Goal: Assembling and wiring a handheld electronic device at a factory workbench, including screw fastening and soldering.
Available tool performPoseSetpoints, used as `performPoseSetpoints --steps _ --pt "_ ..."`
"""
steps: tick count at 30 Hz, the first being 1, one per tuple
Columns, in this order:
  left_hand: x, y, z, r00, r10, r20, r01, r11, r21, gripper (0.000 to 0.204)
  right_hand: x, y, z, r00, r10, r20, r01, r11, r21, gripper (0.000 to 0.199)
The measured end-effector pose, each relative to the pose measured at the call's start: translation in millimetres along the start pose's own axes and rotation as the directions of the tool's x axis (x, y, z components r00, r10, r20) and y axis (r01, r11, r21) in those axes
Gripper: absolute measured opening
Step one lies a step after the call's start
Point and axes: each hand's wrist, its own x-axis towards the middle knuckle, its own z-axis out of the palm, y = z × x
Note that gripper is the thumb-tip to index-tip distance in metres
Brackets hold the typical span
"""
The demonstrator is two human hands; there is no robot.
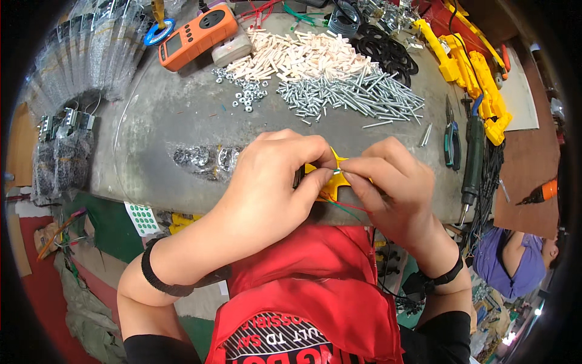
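Note:
Just above the table's near edge, my left hand [276, 176] and my right hand [394, 182] meet fingertip to fingertip. Both pinch a thin green wire [337, 171] with a pale section between the fingertips. Beneath the fingers is a yellow plastic part [331, 192] with pointed edges, partly covered by my left hand. A red wire [353, 207] and more green wire trail from it toward my right palm. Something dark shows behind my left fingers, too hidden to name. Clear plastic-wrapped pieces [203, 159] lie left of my left hand.
Beyond my hands lie piles of metal screws [351, 96], pale small sticks [303, 51] and nuts [250, 94]. An orange meter [199, 37] stands far left. Pliers [451, 136], an electric screwdriver [472, 161] and yellow housings [485, 85] lie right. Another person [509, 261] is at far right.

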Motion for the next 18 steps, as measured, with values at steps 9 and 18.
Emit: performPoseSetpoints --steps 9,18 --pt "-0.5 -9.7 4.5 0.994 0.105 -0.042 -0.105 0.994 0.005 0.011 2.0 -3.0 2.3 0.829 0.458 0.321 -0.558 0.641 0.527 0.005" --pt "0.1 -4.9 3.2 0.902 0.427 -0.062 -0.38 0.854 0.356 0.021 -5.8 -12.1 8.6 0.488 0.347 0.801 -0.648 -0.471 0.599 0.016"
